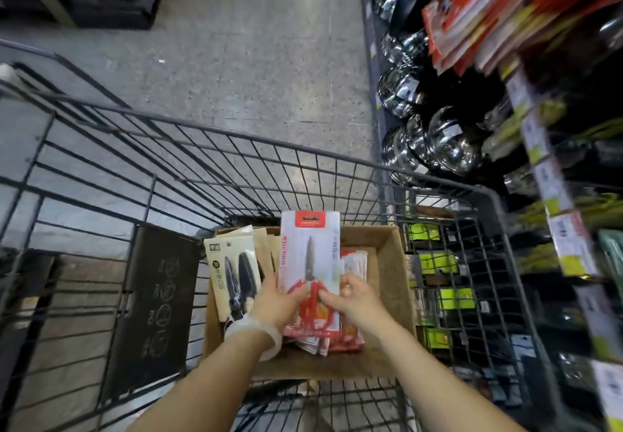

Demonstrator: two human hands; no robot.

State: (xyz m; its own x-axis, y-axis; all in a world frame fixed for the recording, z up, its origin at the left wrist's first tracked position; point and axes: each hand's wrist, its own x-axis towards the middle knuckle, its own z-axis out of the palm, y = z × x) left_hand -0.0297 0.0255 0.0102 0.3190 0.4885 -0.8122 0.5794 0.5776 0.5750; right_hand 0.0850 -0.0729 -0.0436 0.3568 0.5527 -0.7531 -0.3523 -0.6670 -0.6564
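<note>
A carded pack of red-handled kitchen scissors is held up over a brown cardboard box that sits in a grey wire shopping cart. My left hand grips the pack's lower left edge, and a pale bangle circles that wrist. My right hand pinches the lower right edge. More red scissor packs lie in the box under the held one. A pack of black-handled scissors leans at the box's left side.
A folded black child-seat flap stands in the cart to the left of the box. Store shelves on the right hold shiny steel pots, hanging red packages and price tags. Grey speckled floor runs ahead of the cart.
</note>
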